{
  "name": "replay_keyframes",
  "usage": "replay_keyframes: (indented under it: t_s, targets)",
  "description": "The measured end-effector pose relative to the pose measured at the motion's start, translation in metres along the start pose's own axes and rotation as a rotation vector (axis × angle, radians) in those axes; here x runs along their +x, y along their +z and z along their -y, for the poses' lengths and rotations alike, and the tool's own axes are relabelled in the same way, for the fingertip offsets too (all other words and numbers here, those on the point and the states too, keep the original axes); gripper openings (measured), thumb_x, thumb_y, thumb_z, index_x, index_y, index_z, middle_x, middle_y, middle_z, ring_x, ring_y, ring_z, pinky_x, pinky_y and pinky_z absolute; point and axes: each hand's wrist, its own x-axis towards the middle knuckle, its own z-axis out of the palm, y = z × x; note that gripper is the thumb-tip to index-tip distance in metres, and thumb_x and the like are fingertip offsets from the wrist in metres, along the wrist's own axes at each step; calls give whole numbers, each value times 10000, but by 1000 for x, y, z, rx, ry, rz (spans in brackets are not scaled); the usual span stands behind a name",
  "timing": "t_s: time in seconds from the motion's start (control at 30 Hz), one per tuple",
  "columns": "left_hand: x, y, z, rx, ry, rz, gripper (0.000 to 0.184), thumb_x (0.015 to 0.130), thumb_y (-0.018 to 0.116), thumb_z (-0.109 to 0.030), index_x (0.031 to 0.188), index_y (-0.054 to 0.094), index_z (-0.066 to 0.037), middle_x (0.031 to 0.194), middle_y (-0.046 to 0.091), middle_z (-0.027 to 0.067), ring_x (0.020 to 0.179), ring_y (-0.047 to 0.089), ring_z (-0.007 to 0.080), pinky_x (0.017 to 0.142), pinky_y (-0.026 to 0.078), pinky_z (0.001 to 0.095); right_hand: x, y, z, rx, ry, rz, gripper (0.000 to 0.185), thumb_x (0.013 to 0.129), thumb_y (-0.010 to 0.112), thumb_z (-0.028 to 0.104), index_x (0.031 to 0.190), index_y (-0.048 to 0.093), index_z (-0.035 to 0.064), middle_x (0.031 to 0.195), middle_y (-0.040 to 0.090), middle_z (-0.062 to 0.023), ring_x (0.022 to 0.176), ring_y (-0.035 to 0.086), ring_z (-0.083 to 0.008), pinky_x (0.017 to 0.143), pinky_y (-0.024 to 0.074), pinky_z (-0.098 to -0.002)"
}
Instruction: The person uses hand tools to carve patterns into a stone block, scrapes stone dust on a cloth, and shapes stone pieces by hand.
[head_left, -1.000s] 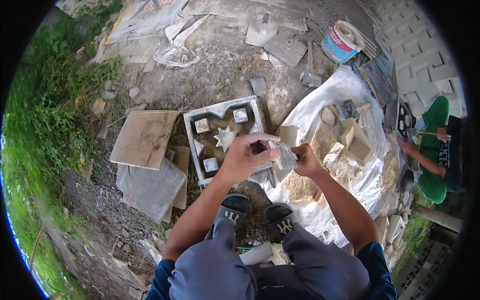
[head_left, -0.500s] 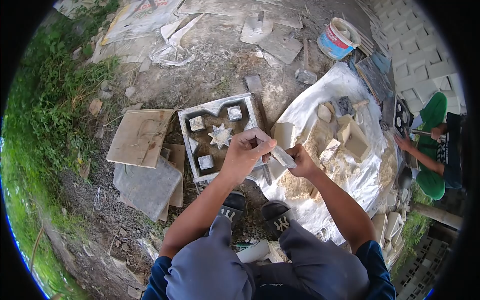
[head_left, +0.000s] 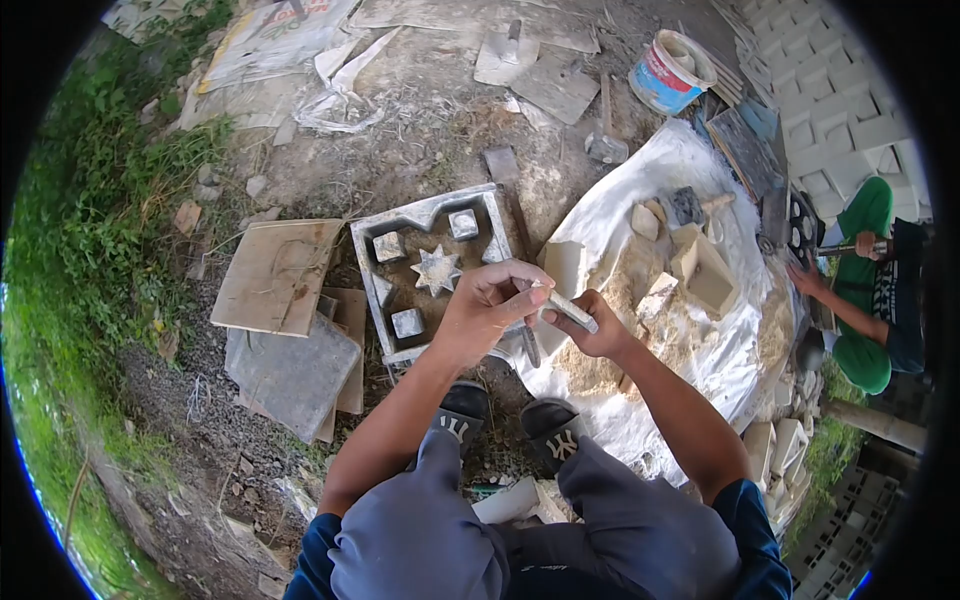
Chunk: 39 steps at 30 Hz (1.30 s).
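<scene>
Between my hands is a small, flat grey piece [head_left: 572,311] coated in dust; I cannot make out what it is. My left hand [head_left: 492,308] pinches its near-left end between thumb and fingers. At the other end my right hand [head_left: 598,325] closes around it, thumb along the side. Just left of my left hand lies a square metal mould [head_left: 367,290] on the ground. Inside it stand several dusty cubes and a star-shaped block [head_left: 437,270]. A dark bar [head_left: 531,346] shows below my left hand.
Flat boards [head_left: 275,280] are stacked left of the mould. On the right, a white sheet [head_left: 690,400] carries tan powder and broken block pieces. A hammer [head_left: 606,140], a bucket [head_left: 672,75] and a trowel [head_left: 508,55] lie beyond. A co-worker in green trousers [head_left: 868,345] sits far right.
The flat grey piece has turned in my fingers and now shows its narrow edge. My right thumb has shifted along it. The co-worker's upper hand has moved slightly.
</scene>
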Motion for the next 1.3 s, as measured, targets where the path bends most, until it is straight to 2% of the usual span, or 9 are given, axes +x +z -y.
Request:
replay_keyframes:
  t_s: [0.37,0.47,0.57,0.77,1.0,1.07,1.23,1.27,1.3]
  targets:
    - [-14,3,58,172,101,-68,292,1019,621,-304,1089,578,-24,902,624,4,863,582,64,753,485,244,-9,17,10,408,20,142,252,938,660,84,1185,637,34,1061,712,-48,881,668,-129,779,535,-343]
    - [-12,11,39,-28,128,-110,313,1013,625,-294,1144,559,-18,931,654,51,851,662,132,718,560,278,4,-22,61,-85,-202,527,309,900,746,199,1138,663,20,1104,709,-146,976,698,-267,855,539,-393]
    - [-3,28,16,-149,248,-263,282,1047,545,-285,1142,544,-20,963,684,99,746,676,187,585,564,341,11,-45,31,-119,-388,397,320,912,744,278,1087,701,14,1023,724,-154,948,705,-241,865,535,-400]
    - [-6,12,-12,121,135,-448,364,1064,453,-436,1061,541,-82,666,611,69,406,538,154,313,363,269,-2,-141,-61,-87,316,-460,271,943,693,263,1001,739,3,794,692,-81,755,629,-117,689,519,-302]
    - [-7,4,35,258,-31,-288,392,1054,482,-432,1088,594,-57,713,627,36,404,545,108,295,396,246,-72,-113,-152,-485,525,-481,402,894,725,359,1074,675,3,968,720,-171,908,703,-300,779,541,-425]
    - [-4,10,43,274,-60,-269,403,1056,472,-440,1073,597,-57,690,616,33,377,516,101,293,384,245,-74,-102,-175,-427,819,-460,479,846,753,426,1091,646,28,989,706,-174,917,693,-330,814,532,-449]
    - [0,19,39,314,-108,-252,407,1080,437,-396,898,574,-59,616,542,4,377,479,69,318,391,233,-77,-98,-183,-591,652,-430,397,847,704,257,1098,589,-28,916,677,-207,867,678,-359,794,526,-452]
    - [-1,16,38,313,-115,-262,430,1081,424,-415,901,583,-57,605,534,1,379,484,72,323,397,238,-81,-95,-185,-526,436,-549,404,853,719,234,1139,588,-19,895,672,-205,818,666,-346,785,529,-443]
    - [-2,11,39,324,-115,-270,430,1081,424,-415,901,583,-57,605,534,1,379,484,72,323,397,238,-74,-104,-149,-250,596,-435,452,859,738,225,1228,590,11,919,675,-201,821,655,-317,782,529,-434]
